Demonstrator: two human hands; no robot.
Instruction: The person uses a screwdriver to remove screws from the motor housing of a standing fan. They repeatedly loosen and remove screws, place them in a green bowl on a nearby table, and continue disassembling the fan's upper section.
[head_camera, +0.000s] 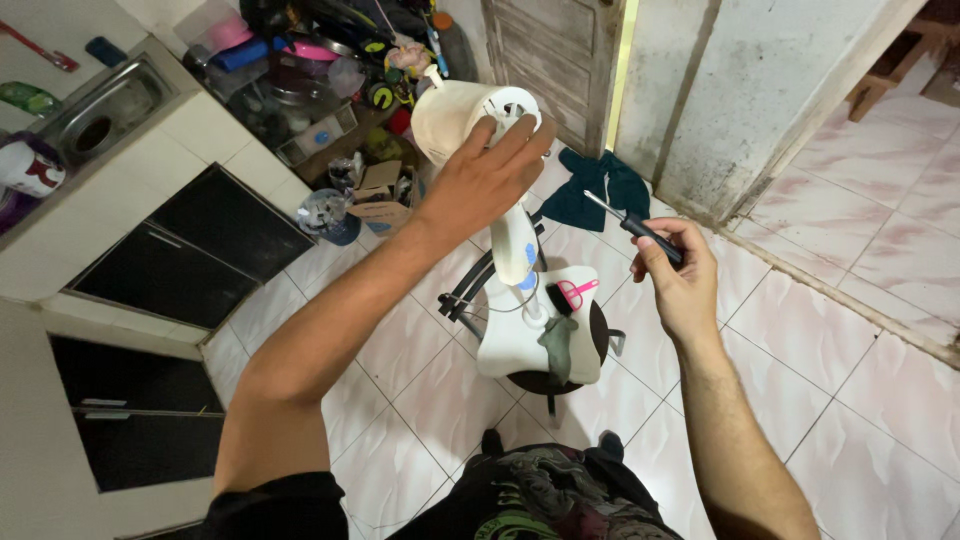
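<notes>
Steadying fan motor (462, 118) with spread left hand (487, 180); right hand (680, 280) at 3 o'clock gripping screwdriver (632, 226), tip not yet on housing.

Fan motor head (470, 115) partly behind left hand (485, 180).
</notes>
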